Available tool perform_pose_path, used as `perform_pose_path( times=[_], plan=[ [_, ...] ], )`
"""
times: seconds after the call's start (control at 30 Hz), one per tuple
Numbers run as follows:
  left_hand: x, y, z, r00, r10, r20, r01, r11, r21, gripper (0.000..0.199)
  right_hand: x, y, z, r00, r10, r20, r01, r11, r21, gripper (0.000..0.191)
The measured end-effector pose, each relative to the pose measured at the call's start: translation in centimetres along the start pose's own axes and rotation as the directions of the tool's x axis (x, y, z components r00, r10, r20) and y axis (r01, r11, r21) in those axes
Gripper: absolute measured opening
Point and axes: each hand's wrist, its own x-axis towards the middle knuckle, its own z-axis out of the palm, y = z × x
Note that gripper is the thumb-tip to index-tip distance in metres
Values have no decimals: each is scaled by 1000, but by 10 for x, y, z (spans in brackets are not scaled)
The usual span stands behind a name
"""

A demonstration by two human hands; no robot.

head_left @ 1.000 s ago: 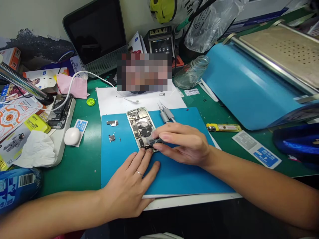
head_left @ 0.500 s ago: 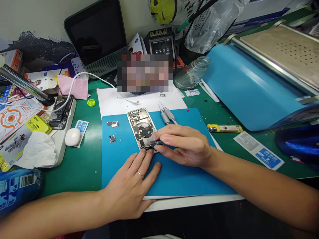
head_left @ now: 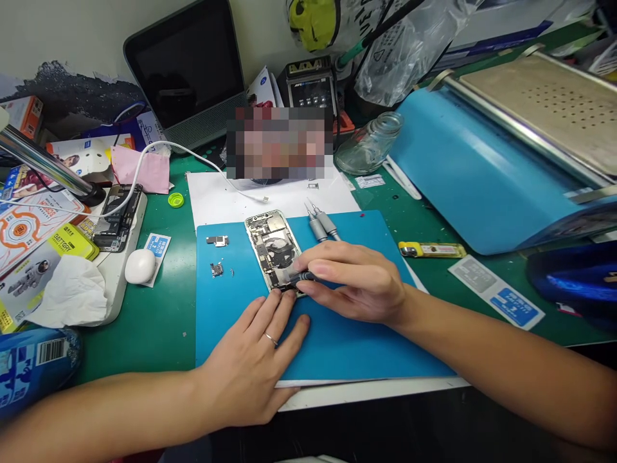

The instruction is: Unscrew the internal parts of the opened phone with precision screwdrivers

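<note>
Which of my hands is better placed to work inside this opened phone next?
The right, I'd judge. Your right hand pinches a dark tool at the lower end of the phone, while your left hand lies on the blue mat, fingertips at the phone's bottom edge, seemingly steadying it.

The single view looked from the wearer's head, above and behind the fingers (head_left: 263, 313), facing forward and down past them. It was near enough to show small parts (head_left: 216, 269) left of the fingers, yet far enough back to take in both forearms (head_left: 125, 404), the desk (head_left: 159, 308) around the fingers and the wall (head_left: 91, 32) beyond.
</note>
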Motion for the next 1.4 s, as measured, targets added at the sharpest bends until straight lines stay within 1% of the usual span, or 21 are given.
perform_pose_path(
  times=[0.4, 0.53, 0.73, 1.1, 1.4],
  plan=[
    [-1, -1, 0, 1000, 5, -4, -5, 1000, 7, 80, 3, -1, -1, 1000, 9, 20, -9, 1000, -5, 32],
    [-1, -1, 1, 1000, 8, -9, -8, 1000, 14, 81, 2, -1, -1, 1000, 17, 8, -16, 1000, -8, 34],
    [-1, -1, 1, 1000, 7, -18, -6, 1000, 20, 81, 1, -1, 0, 1000, -6, 8, 6, 1000, -5, 36],
    [0, 0, 0, 1000, 7, -17, -7, 1000, 19, 80, 1, -1, 0, 1000, 6, 5, -6, 1000, -7, 34],
    [0, -1, 0, 1000, 5, -7, -5, 1000, 9, 80, -1, 0, 2, 1000, 1, -12, -1, 1000, 15, 43]
  ],
)
